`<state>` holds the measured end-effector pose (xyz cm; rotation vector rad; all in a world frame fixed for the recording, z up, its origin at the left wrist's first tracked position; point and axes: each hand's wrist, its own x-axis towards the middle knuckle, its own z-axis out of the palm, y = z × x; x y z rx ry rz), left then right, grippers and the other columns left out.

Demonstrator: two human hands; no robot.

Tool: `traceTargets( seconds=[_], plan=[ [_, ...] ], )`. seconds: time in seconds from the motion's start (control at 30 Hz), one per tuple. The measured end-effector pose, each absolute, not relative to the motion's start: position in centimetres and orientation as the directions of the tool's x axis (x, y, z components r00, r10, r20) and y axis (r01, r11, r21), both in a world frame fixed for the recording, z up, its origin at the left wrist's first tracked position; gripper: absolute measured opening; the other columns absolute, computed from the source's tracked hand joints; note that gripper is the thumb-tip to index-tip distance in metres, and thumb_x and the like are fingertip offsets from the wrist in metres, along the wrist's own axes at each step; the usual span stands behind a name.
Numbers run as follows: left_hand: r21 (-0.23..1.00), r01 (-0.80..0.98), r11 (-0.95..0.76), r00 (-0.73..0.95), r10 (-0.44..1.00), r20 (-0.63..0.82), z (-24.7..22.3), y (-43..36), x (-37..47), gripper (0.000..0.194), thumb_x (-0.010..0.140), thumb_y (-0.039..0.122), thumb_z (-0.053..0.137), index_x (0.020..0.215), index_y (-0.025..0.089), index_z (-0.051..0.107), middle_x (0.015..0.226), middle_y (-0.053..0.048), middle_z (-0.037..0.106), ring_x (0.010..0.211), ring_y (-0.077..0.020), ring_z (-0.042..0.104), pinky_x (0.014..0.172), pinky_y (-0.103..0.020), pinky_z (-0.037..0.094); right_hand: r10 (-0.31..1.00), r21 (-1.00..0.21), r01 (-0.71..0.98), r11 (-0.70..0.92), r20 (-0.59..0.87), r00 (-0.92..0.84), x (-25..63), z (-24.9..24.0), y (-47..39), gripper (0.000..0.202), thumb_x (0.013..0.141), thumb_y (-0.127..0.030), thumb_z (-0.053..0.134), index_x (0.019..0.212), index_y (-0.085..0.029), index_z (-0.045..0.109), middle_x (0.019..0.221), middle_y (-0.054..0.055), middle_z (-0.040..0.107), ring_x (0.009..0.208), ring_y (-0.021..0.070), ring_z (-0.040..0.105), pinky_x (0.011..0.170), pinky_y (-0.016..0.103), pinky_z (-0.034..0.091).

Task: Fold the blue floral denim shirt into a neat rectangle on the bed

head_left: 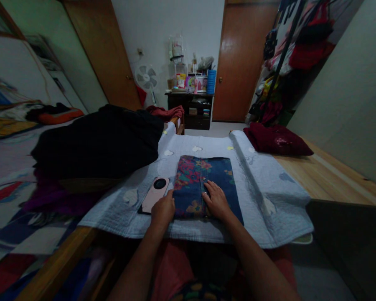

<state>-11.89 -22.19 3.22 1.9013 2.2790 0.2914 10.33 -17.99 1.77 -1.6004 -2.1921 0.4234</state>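
Observation:
A folded denim garment (189,171), dark blue with red and orange flowers and a buttoned seam down its middle, lies on a pale blue quilted cloth (203,146). My left hand (163,209) is closed at the garment's left edge, its thumb pointing up; what its fingers grip is partly hidden. Flat on the garment, near the metal buttons, rests my right hand (215,200) with fingers stretched out. Just left of the garment is a pink phone (155,194) with a big round camera, partly behind my left hand.
Black clothing (103,142) is heaped at the left, over purple cloth (59,192). A maroon folded cloth (277,140) sits on the wooden surface (326,179) at the right. Farther back are a white fan (146,78), a dark cabinet (191,100) and a brown door (238,62).

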Motion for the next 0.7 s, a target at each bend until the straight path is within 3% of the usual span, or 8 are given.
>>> traceTargets(
  seconds=[0.1, 0.23, 0.37, 0.7],
  plan=[
    [0.181, 0.979, 0.097, -0.13, 0.975, 0.182, 3.9, -21.8, -10.7, 0.038, 0.092, 0.017, 0.041, 0.127, 0.016, 0.055, 0.113, -0.018, 0.065, 0.103, -0.0307, 0.063, 0.086, -0.042, 0.048, 0.952, -0.462, 0.833, 0.306, 0.145, -0.269, 10.4, 1.8, -18.0, 0.051, 0.097, -0.039, 0.04, 0.14, -0.014, 0.048, 0.151, 0.011, 0.04, 0.141, 0.024, 0.032, 0.117, 0.042, 0.023],
    [0.245, 0.954, -0.174, 0.097, 0.95, 0.296, 3.6, -20.2, -8.9, 0.042, 0.091, 0.012, 0.038, 0.129, 0.019, 0.056, 0.135, -0.012, 0.056, 0.128, -0.0256, 0.049, 0.107, -0.04, 0.038, 0.945, -0.455, 0.829, 0.326, 0.171, -0.278, 10.5, 1.5, -18.1, 0.049, 0.097, -0.036, 0.037, 0.14, -0.016, 0.049, 0.151, 0.01, 0.041, 0.141, 0.0229, 0.033, 0.116, 0.042, 0.025],
    [0.329, 0.888, -0.321, 0.262, 0.942, 0.21, 1.4, -19.2, -7.5, 0.042, 0.097, 0.025, 0.035, 0.135, 0.016, 0.052, 0.147, -0.011, 0.047, 0.138, -0.0243, 0.039, 0.115, -0.043, 0.029, 0.942, -0.451, 0.827, 0.336, 0.181, -0.283, 10.6, 1.2, -18.0, 0.048, 0.098, -0.03, 0.032, 0.14, -0.015, 0.049, 0.151, 0.01, 0.041, 0.141, 0.0224, 0.033, 0.115, 0.042, 0.026],
    [0.296, 0.911, -0.287, 0.263, 0.958, 0.119, 0.1, -19.6, -7.0, 0.049, 0.097, 0.035, 0.038, 0.145, 0.024, 0.042, 0.154, -0.007, 0.037, 0.145, -0.0289, 0.026, 0.116, -0.052, 0.021, 0.945, -0.426, 0.844, 0.326, 0.159, -0.285, 10.3, 1.3, -18.1, 0.048, 0.097, -0.03, 0.034, 0.139, -0.013, 0.049, 0.151, 0.011, 0.041, 0.141, 0.0237, 0.033, 0.115, 0.043, 0.026]
  ],
)
